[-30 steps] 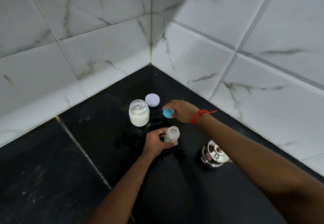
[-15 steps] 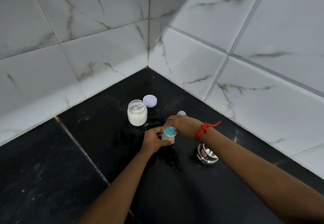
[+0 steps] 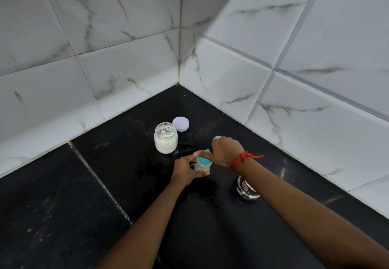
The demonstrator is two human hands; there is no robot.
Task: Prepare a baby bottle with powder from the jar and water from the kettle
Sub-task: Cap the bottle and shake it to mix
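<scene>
A small clear baby bottle (image 3: 201, 167) stands on the black counter (image 3: 84, 195). My left hand (image 3: 185, 168) grips its body from the left. A blue screw cap (image 3: 204, 161) sits on the bottle's mouth, and my right hand (image 3: 225, 150) holds that cap from above and the right. The open glass jar (image 3: 165, 137) with white powder stands a little behind and to the left. A steel kettle (image 3: 246, 188) sits to the right, partly hidden under my right forearm.
The jar's pale lilac lid (image 3: 180, 123) lies flat just behind the jar. A small white object (image 3: 216, 137) peeks out behind my right hand. Tiled walls (image 3: 231, 79) meet in a corner close behind. A wet patch darkens the counter around the bottle.
My right hand brought the blue cap from behind the bottle down onto its mouth and now holds it there. My left hand has kept its grip on the bottle.
</scene>
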